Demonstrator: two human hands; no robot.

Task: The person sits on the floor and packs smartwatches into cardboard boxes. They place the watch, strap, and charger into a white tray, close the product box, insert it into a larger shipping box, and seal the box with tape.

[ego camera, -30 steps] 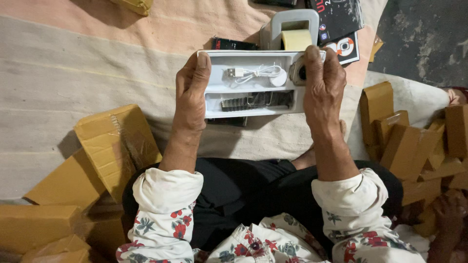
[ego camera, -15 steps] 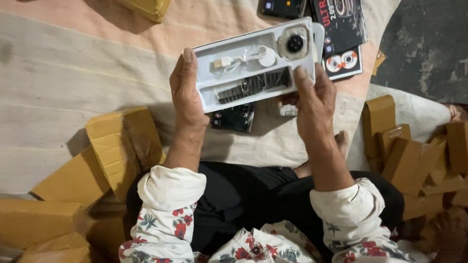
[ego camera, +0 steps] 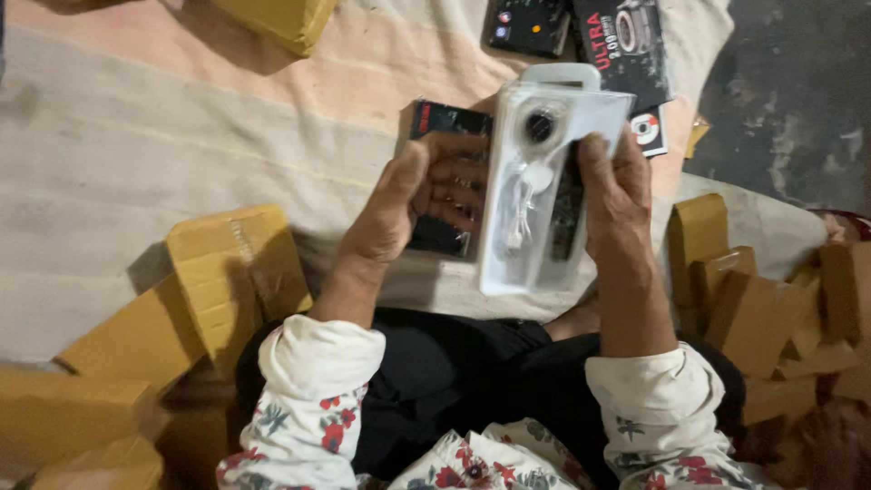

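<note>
Right hand [ego camera: 617, 195] fingers grip white plastic tray [ego camera: 544, 195], turned upright; left hand [ego camera: 413, 204] at 9 o'clock, fingers curled around black box [ego camera: 445, 122] behind it.

We've got a white plastic tray [ego camera: 544, 195] with a black round piece in it, tan cardboard boxes [ego camera: 231, 272] all around, white sleeves [ego camera: 313, 399] with red flowers, beige-and-peach striped cloth [ego camera: 181, 118].
</note>
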